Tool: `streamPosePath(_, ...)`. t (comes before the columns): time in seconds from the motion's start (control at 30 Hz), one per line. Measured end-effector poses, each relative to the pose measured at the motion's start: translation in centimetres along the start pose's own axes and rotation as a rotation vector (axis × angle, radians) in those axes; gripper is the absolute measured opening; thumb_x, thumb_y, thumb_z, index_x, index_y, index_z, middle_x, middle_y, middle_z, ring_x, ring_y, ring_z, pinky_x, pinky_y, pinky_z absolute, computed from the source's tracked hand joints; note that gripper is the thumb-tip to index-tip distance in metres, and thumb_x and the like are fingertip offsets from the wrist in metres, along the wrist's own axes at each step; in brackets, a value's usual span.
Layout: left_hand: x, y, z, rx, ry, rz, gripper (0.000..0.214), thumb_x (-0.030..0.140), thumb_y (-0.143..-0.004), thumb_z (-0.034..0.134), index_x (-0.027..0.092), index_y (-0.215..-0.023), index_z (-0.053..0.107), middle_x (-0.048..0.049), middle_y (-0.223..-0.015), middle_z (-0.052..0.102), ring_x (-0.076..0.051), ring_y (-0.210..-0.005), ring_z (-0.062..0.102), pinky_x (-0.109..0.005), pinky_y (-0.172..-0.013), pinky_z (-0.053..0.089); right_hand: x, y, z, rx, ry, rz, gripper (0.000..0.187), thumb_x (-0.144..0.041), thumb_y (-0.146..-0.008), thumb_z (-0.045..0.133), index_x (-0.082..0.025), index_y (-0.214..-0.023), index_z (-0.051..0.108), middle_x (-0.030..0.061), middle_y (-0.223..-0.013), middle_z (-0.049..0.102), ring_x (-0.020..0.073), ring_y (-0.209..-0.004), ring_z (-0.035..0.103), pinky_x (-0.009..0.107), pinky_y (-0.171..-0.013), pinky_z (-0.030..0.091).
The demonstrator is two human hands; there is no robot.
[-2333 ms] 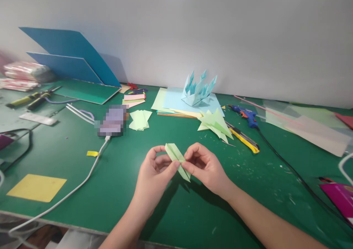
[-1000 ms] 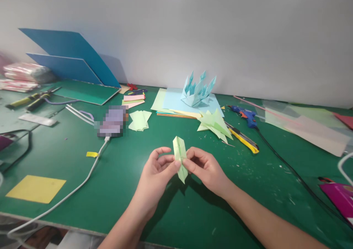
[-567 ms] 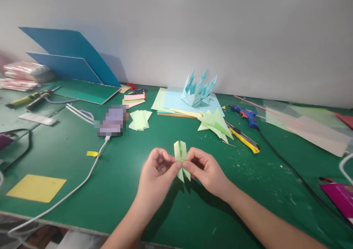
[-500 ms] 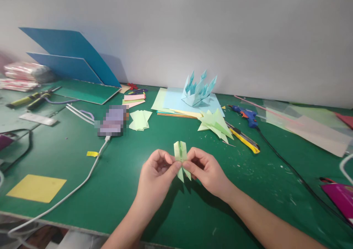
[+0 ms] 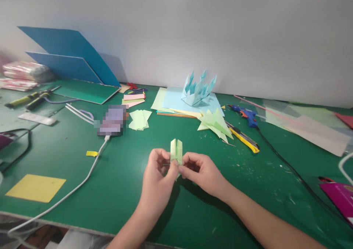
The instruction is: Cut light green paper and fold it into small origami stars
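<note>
A small folded light-green paper piece (image 5: 176,151) stands upright between my two hands, just above the green table mat (image 5: 193,212). My left hand (image 5: 158,175) pinches its left side with thumb and fingers closed. On the other side, my right hand (image 5: 201,172) grips it in the same pinch. The lower tip of the paper is hidden behind my fingers. Two split flaps show at its top.
Behind lie a pile of green folded pieces (image 5: 216,124), a blue paper crown (image 5: 198,89) on pastel sheets, small green squares (image 5: 139,119), a yellow utility knife (image 5: 244,139) and a blue glue gun (image 5: 245,115). A white cable (image 5: 82,183) and yellow square (image 5: 35,187) lie left.
The green piece turned from slanted to upright, then folded shorter, its lower points now tucked behind my fingers. Both hands closed in slightly and stayed in place.
</note>
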State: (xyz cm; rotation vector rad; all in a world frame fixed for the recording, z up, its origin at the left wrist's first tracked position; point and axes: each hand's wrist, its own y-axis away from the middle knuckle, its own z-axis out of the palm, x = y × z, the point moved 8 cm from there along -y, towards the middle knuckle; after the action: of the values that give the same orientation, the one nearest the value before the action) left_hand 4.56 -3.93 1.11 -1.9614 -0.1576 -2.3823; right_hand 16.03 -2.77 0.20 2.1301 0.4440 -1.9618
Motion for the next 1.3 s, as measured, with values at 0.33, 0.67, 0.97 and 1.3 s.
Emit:
streamPosePath(0.33,0.6,-0.4,0.2,-0.059,-0.023,0.052,0.017,0.023,-0.068,0.064,0.018,-0.070,0.048,0.0055,-0.063,0.049,-0.006,-0.054,0.049,-0.016,-0.049,0.041,-0.6,0.1,0.5,-0.046,0.140,-0.117,0.011,-0.016,-0.076,0.056,-0.020,-0.072,0.047,-0.0045,-0.064,0.046,0.0100,-0.058,0.044,0.023,-0.056,0.039)
streamPosePath(0.67,0.6,0.1,0.3,-0.118,-0.352,0.187,0.011,0.020,-0.076,0.058,0.020,-0.087,0.055,-0.0011,-0.077,0.065,-0.014,-0.071,0.061,-0.025,-0.065,0.048,-0.7,0.0,-1.0,0.017,-0.229,-0.134,0.027,-0.030,-0.079,0.059,-0.025,-0.104,0.051,0.0009,-0.087,0.051,0.0141,-0.077,0.052,0.026,-0.066,0.045)
streamPosePath(0.97,-1.0,0.1,1.3,-0.237,-0.208,-0.057,0.014,0.029,-0.078,0.056,0.017,-0.084,0.059,-0.0033,-0.079,0.066,-0.016,-0.073,0.064,-0.028,-0.067,0.054,-0.6,0.1,-0.7,0.044,-0.210,-0.088,0.017,-0.020,-0.075,0.061,-0.023,-0.088,0.050,-0.0049,-0.071,0.047,0.0086,-0.058,0.048,0.021,-0.054,0.043)
streamPosePath(1.3,-1.6,0.0,0.9,-0.188,-0.168,-0.184,0.028,0.043,-0.074,0.061,0.016,-0.072,0.054,0.0017,-0.054,0.061,-0.007,-0.040,0.049,-0.018,-0.041,0.040,-0.6,0.3,-0.6,0.040,-0.162,-0.086,0.009,-0.025,-0.081,0.054,-0.022,-0.088,0.050,-0.0039,-0.069,0.049,0.0096,-0.056,0.051,0.023,-0.053,0.044)
